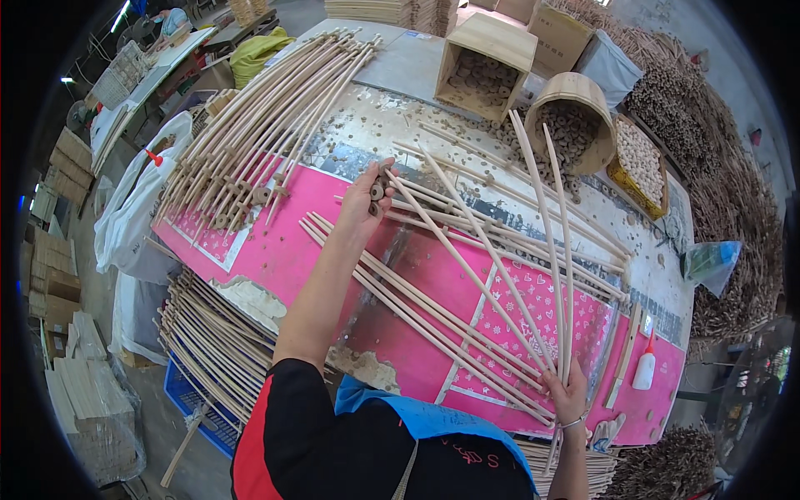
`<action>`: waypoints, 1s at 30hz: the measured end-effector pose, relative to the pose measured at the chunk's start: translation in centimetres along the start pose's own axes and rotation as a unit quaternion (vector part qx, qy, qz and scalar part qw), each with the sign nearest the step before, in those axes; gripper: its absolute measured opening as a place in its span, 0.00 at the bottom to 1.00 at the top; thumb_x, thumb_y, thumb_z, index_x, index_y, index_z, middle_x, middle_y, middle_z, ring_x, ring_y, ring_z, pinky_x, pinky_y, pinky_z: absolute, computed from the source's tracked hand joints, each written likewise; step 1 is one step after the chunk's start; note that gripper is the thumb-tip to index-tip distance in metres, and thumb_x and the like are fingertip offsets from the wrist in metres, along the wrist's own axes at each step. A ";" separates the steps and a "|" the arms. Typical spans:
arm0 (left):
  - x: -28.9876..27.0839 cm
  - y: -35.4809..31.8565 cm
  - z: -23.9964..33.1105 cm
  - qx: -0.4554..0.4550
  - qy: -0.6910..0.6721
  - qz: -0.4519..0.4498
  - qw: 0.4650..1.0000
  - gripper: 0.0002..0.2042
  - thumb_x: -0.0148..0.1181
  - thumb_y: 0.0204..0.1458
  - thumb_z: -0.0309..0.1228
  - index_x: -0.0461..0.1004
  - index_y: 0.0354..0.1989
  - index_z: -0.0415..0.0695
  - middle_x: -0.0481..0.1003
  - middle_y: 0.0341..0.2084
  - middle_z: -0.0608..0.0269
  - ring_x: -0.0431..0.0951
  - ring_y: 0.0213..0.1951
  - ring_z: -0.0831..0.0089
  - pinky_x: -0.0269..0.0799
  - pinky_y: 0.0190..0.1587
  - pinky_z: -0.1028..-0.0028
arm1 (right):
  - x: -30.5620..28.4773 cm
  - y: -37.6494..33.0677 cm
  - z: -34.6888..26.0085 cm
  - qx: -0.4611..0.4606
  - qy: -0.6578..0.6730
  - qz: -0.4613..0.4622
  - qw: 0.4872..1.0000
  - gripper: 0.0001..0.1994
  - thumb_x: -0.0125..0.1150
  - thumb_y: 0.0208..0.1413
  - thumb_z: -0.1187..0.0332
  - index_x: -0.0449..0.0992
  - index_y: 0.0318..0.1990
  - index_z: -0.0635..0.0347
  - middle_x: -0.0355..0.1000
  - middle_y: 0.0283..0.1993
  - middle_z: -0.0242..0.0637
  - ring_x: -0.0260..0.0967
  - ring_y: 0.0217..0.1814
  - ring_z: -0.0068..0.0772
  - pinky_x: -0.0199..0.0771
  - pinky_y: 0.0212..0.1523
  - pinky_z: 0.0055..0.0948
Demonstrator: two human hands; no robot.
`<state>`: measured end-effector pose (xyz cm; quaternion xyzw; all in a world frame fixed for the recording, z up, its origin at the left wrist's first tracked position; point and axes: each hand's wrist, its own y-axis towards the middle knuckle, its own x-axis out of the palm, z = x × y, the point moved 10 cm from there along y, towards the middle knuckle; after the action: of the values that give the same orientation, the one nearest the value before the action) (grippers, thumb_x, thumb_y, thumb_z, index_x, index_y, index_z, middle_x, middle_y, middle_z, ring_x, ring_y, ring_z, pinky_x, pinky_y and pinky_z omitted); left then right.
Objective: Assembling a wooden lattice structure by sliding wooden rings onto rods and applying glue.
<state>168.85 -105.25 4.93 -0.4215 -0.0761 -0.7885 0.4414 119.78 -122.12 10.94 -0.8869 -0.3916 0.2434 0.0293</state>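
Observation:
My left hand (364, 196) is stretched out over the pink table cover (417, 275) and holds a small round wooden ring (377, 191) at the tip of a long thin wooden rod (467, 262). My right hand (567, 393) grips the near ends of several long rods (550, 250) that fan out across the table toward the wooden tubs. More loose rods (417, 308) lie flat between my two hands.
A pile of finished rods with rings (258, 125) lies at the left. A square wooden box (487, 42) and a round tub (575, 92) hold rings; a yellow crate (637, 158) holds pale plugs. A white glue bottle (643, 368) stands at right. Rod bundles (208, 333) lie below the table edge.

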 end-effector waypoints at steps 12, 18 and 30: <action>11.2 -5.8 -9.2 -0.080 0.210 -0.157 0.962 0.15 0.59 0.64 0.42 0.81 0.49 0.46 0.81 0.31 0.70 0.68 0.21 0.89 0.56 0.20 0.85 | 1.7 7.4 -6.5 -0.126 -0.069 0.122 0.982 0.09 0.64 0.62 0.67 0.72 0.38 0.64 0.76 0.25 0.41 0.75 0.25 0.30 0.69 0.25 0.30; 5.0 -3.4 -4.0 -0.045 0.133 -0.044 0.989 0.14 0.53 0.64 0.34 0.75 0.52 0.39 0.81 0.43 0.60 0.76 0.31 0.80 0.67 0.23 0.83 | -1.6 5.8 -6.2 -0.147 -0.096 0.143 0.974 0.08 0.65 0.61 0.72 0.73 0.40 0.65 0.71 0.25 0.34 0.63 0.26 0.18 0.64 0.25 0.24; 0.1 1.6 0.8 0.055 0.055 -0.001 0.997 0.19 0.41 0.62 0.26 0.67 0.60 0.39 0.78 0.53 0.51 0.75 0.28 0.78 0.68 0.22 0.82 | -1.0 -1.0 -0.7 -0.003 -0.006 0.042 0.999 0.07 0.63 0.62 0.72 0.75 0.42 0.66 0.74 0.27 0.31 0.70 0.30 0.16 0.69 0.31 0.20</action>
<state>170.50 -105.89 5.06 -0.3522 -0.0950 -0.8059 0.4664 118.84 -122.01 12.25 -0.9009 -0.3552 0.2490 0.0141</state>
